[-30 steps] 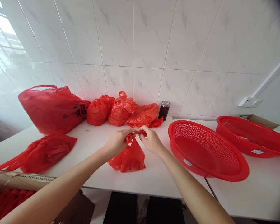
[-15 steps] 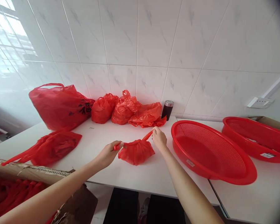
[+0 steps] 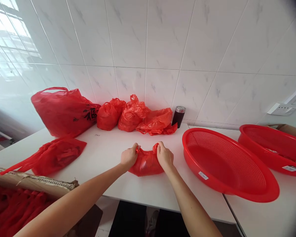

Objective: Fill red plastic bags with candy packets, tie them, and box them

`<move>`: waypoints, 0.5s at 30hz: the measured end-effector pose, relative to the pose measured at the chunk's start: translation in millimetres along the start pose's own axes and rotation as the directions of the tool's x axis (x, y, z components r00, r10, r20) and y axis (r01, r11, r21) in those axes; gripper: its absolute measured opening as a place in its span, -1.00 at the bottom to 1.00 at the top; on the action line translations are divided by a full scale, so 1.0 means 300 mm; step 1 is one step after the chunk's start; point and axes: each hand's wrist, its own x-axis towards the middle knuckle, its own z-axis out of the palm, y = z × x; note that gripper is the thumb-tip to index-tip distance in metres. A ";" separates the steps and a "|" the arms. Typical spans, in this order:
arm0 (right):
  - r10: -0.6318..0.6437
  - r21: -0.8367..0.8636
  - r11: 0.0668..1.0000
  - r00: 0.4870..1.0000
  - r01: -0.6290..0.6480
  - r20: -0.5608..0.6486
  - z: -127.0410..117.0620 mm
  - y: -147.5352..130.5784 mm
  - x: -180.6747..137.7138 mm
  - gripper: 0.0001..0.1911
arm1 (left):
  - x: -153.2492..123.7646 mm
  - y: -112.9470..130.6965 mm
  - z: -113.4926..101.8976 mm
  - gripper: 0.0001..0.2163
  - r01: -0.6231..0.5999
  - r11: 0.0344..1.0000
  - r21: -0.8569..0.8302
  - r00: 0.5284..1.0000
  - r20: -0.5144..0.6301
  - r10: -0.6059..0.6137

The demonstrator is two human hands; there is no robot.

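From where I stand I see a person working at a white table (image 3: 103, 148), both bare forearms stretched out over its near part. The left hand (image 3: 129, 156) is curled tight, thumb against bent fingers, and has hold of one gathered end of a small red plastic bag (image 3: 146, 164). The right hand (image 3: 165, 156) is curled just as closely and grips the bag's other top end, a little loop of red plastic poking up beside the thumb. The bag sits low and bulging between the two hands, near the table's front edge, its top stretched across and creased. To the left lies a flattened red bag (image 3: 59, 156), its long handles trailing toward an open cardboard box (image 3: 37, 182) with red items inside. Behind that, a large red carry bag (image 3: 64, 113) with a black printed character leans near the tiled wall (image 3: 129, 36). Beside it, along the back, come a rounded red bag (image 3: 107, 117), a knotted red bag (image 3: 132, 117) and a crumpled red bag (image 3: 156, 120), then a black tumbler (image 3: 179, 118) with a silvery lid. On the right rests a red plastic colander (image 3: 219, 161), with a second red basket (image 3: 268, 148) beyond it.
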 end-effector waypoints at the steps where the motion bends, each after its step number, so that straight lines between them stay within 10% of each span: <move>1: 0.018 -0.008 1.000 1.000 -0.018 0.001 -0.001 0.017 0.009 -0.68 | 0.008 -0.010 0.000 -0.71 0.003 0.999 0.033 1.000 0.005 -0.004; 15: 0.070 -0.032 0.997 0.997 -0.070 0.014 0.136 0.087 -0.012 -0.72 | -0.018 -0.063 0.104 -0.74 -0.058 0.987 0.152 0.998 -0.024 0.063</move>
